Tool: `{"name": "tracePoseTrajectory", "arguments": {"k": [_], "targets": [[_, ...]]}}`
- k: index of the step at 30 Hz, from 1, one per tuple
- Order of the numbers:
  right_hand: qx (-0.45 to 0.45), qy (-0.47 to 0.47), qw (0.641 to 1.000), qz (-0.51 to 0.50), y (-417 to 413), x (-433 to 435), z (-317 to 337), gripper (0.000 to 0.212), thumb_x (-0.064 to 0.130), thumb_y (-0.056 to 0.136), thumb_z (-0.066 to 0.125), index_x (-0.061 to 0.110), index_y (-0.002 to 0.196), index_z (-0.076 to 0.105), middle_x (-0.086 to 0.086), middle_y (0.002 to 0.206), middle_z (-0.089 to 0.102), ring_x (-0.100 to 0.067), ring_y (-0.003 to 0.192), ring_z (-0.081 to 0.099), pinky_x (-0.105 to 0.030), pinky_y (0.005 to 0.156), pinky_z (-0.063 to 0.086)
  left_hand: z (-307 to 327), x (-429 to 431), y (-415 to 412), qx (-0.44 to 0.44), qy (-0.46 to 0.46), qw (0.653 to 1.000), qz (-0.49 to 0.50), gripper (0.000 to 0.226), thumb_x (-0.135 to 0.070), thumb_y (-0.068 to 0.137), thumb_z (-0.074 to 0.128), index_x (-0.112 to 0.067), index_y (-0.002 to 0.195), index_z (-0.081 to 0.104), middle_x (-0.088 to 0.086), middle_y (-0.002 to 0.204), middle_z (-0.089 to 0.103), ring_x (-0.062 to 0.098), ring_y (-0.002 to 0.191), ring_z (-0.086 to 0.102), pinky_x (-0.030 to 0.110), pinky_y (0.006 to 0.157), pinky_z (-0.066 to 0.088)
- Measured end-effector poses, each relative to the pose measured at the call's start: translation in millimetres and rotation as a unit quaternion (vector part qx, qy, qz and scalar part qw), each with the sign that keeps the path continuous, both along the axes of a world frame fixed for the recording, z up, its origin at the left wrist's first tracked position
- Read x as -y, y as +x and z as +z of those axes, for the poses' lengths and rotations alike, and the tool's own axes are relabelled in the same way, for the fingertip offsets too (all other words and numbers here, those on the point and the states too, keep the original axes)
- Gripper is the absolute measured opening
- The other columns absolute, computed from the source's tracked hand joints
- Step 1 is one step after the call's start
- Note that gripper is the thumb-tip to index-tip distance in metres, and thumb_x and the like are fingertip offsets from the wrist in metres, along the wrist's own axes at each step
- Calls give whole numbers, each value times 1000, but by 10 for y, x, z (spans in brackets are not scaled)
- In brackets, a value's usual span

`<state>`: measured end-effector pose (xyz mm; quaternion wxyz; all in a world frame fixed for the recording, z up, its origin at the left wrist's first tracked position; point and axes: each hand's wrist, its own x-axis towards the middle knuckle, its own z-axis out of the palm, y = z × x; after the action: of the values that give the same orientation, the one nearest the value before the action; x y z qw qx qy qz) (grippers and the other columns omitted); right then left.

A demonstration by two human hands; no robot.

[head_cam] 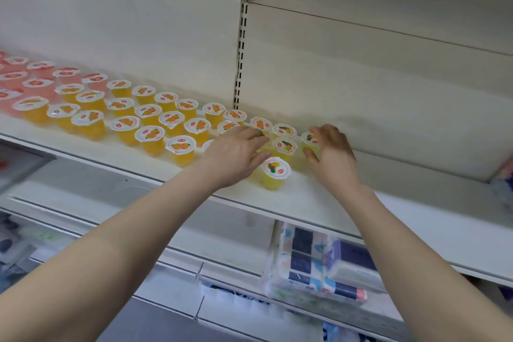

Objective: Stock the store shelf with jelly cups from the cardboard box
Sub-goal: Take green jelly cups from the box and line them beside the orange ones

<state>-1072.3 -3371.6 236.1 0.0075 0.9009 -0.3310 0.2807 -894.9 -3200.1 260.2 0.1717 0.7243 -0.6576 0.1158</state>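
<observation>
Rows of jelly cups stand on the white shelf [319, 197]: red ones [39, 82] at far left, orange ones [150, 111] in the middle, yellow pineapple ones [284, 144] at the right end of the rows. My left hand [236, 153] lies over the cups at the row's end, fingers fairly straight, thumb beside the front pineapple cup [274, 172]. My right hand [330, 153] curls its fingers and thumb round the rightmost yellow cup [308, 138], which stands on the shelf. The cardboard box is out of view.
The shelf runs on bare to the right of my right hand, up to a blurred item [503, 180] at the far right edge. A slotted upright [241, 44] divides the back panel. Packs of tissues [319, 264] lie on the lower shelf.
</observation>
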Motion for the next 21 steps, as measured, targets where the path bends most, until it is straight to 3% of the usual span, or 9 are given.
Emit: {"name": "tracePoseTrajectory", "arguments": {"k": [9, 21], "targets": [[-30, -134, 985, 102, 643, -965, 386, 45, 37, 92, 47, 9, 125, 60, -16, 120, 61, -38, 103, 57, -43, 85, 48, 122, -966, 902, 63, -24, 996, 57, 52, -48, 94, 39, -11, 119, 66, 10, 116, 66, 35, 108, 59, 45, 93, 48], [-39, -144, 952, 268, 2748, -2975, 200, 49, 40, 95, 45, 6, 128, 58, -16, 121, 61, -38, 109, 57, -47, 90, 48, -18, -3485, 2631, 126, -14, 974, 185, 49, -47, 90, 44, -12, 118, 64, 8, 113, 66, 33, 104, 60, 44, 89, 48]]}}
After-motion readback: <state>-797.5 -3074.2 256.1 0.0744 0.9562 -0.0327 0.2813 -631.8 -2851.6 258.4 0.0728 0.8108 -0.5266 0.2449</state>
